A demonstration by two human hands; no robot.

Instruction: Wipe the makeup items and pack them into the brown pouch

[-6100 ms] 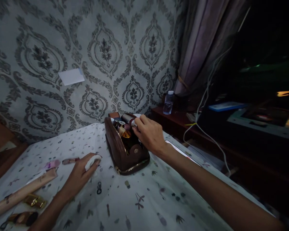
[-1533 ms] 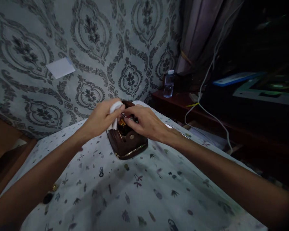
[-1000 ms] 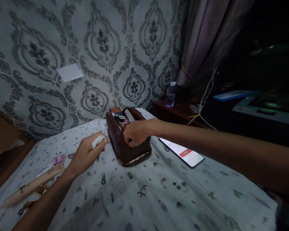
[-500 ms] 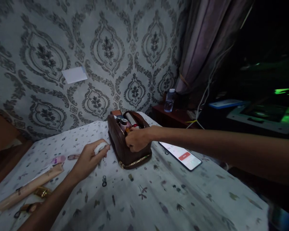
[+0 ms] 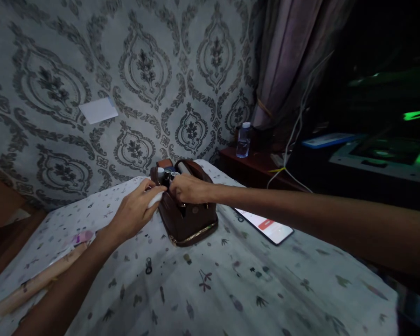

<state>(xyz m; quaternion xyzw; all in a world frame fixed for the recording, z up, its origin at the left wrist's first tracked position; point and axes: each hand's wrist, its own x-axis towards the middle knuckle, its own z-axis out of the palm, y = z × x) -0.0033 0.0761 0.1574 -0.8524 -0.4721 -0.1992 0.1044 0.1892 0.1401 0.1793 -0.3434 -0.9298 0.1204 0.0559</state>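
Note:
A brown zip bag (image 5: 191,224) stands upright on the patterned sheet with its top open. Several bottles with caps, one a white-capped bottle (image 5: 160,173), show inside it. My left hand (image 5: 135,207) is at the bag's left rim, its fingers closed around a small white wad (image 5: 155,199), perhaps tissue or cloth. From the right, my right hand (image 5: 188,188) reaches into the bag's opening with fingers curled down. Its fingertips are hidden among the contents, so whatever they grip does not show.
A lit phone (image 5: 266,225) lies right of the bag, under my right forearm. Left of my left arm are a long beige tube-like packet (image 5: 42,280) and a pink item (image 5: 83,237). A clear bottle (image 5: 244,141) stands on a dark red side table (image 5: 227,153); white cables hang nearby.
My left hand has moved up to the bag's left rim with the white wad. My right hand has shifted left and deeper over the bag's contents. The view has turned slightly.

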